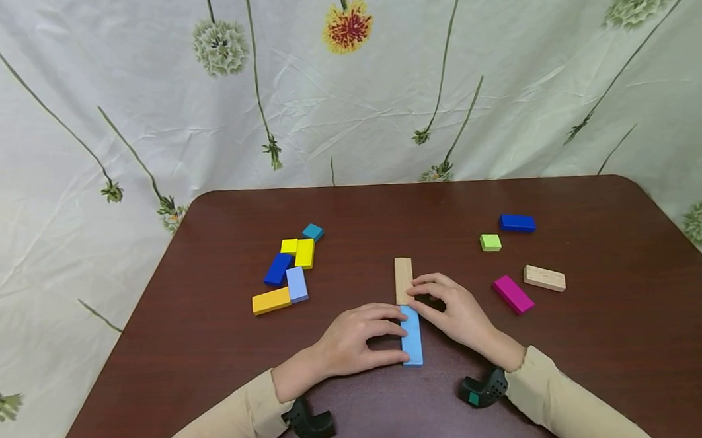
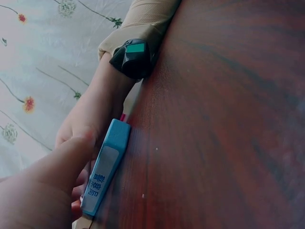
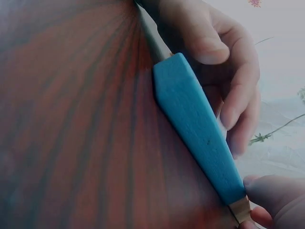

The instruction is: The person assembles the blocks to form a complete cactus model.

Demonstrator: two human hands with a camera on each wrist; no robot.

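Note:
In the head view, a light blue block [image 1: 412,338] and a plain wooden block [image 1: 403,276] lie end to end in a line on the table. My left hand [image 1: 360,341] is at the blue block's left side, fingers spread and fingertips at its edge. Dark printed characters mark a pale label on that block [image 2: 102,174] in the left wrist view. From the right, my right hand [image 1: 451,306] touches where the two blocks meet, its thumb and fingertips at their right edge. The right wrist view shows the blue block's bare side [image 3: 200,129].
Left on the brown table [image 1: 185,360] is a cluster of several blocks, including an orange one [image 1: 271,301], a dark blue one [image 1: 278,269] and a teal one [image 1: 312,232]. To the right lie magenta [image 1: 513,294], wooden [image 1: 545,278], green [image 1: 490,242] and blue [image 1: 517,223] blocks.

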